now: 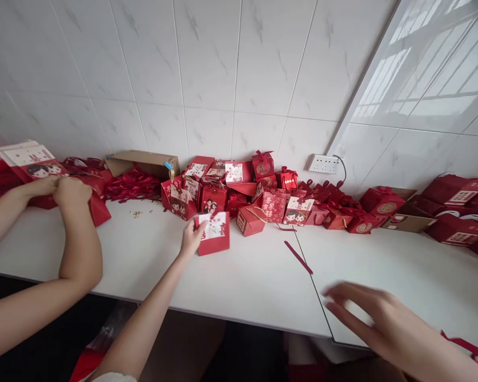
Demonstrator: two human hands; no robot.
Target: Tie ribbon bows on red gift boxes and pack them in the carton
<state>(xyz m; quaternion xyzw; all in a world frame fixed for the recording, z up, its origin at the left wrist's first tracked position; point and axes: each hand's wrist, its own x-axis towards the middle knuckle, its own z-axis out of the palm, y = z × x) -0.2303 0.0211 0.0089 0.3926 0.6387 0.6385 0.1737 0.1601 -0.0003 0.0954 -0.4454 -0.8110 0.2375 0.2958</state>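
Note:
My left hand [191, 239] reaches out over the white table [242, 286] and grips the left side of a small red gift box [215, 236] with a white cartoon label, standing just in front of a pile of similar boxes. My right hand [366, 315] hovers low over the table's near right edge. Its fingers are stretched out and apart, blurred by motion, and hold nothing. A loose dark red ribbon strip [298, 257] lies on the table between my two hands.
A pile of red gift boxes [271, 201] and red ribbons [133, 185] runs along the tiled wall, with an open cardboard box [143, 162] behind. At the left a co-worker's two hands [63, 188] work on a red box. A wall socket [322, 163] sits right of the pile.

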